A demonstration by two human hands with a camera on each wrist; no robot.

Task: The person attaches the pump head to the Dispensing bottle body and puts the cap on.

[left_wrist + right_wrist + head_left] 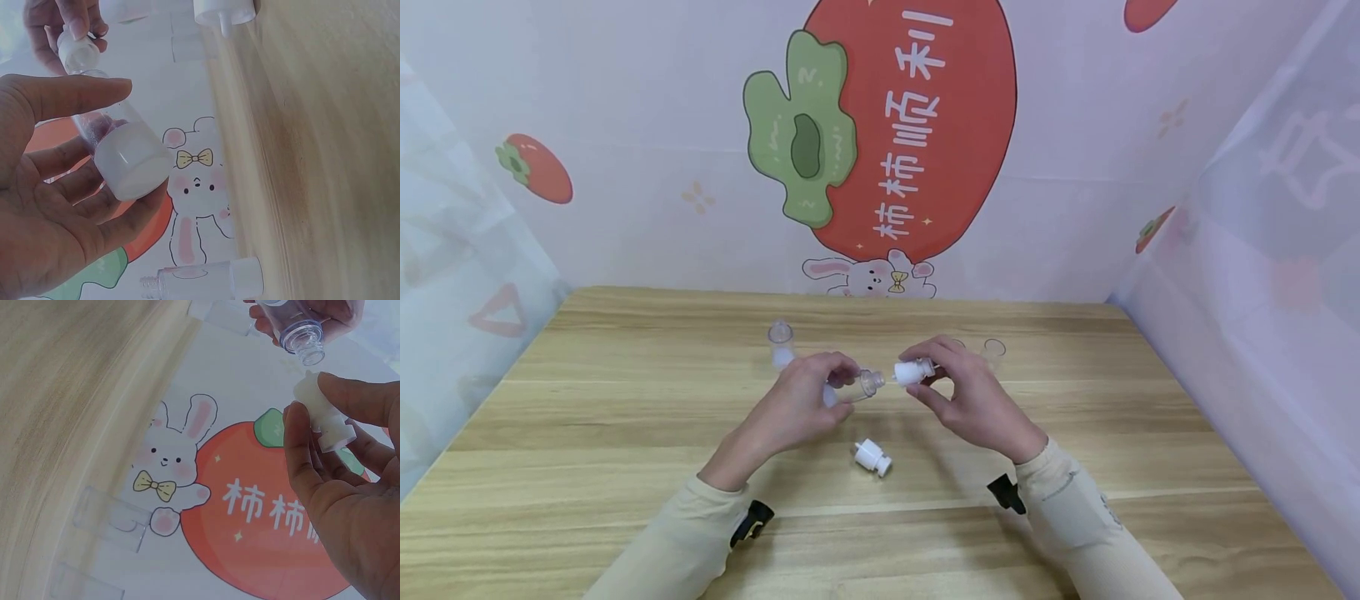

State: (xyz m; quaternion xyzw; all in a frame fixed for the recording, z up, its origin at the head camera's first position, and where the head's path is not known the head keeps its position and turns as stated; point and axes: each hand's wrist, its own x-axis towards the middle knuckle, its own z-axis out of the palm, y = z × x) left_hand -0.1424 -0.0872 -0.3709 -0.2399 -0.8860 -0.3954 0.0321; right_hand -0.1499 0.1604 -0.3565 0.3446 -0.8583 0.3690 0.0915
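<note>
My left hand [805, 398] grips a clear bottle [134, 161] with a white base, thumb on one side and fingers on the other. The bottle's threaded neck points right. Facing that neck, a white pump head [912, 372] is pinched between the thumb and fingers of my right hand [976, 402]. Its narrow stem end is turned to the bottle mouth, with a small gap showing between them in the right wrist view. A second white pump head [872, 457] lies on its side on the table, nearer to me, below the two hands.
Another clear bottle [781, 343] with a white base and open threaded neck stands behind my left hand. Two clear caps, one of them this cap [112, 517], stand behind my right hand. The wood-grain table [625, 400] meets a printed backdrop [647, 217].
</note>
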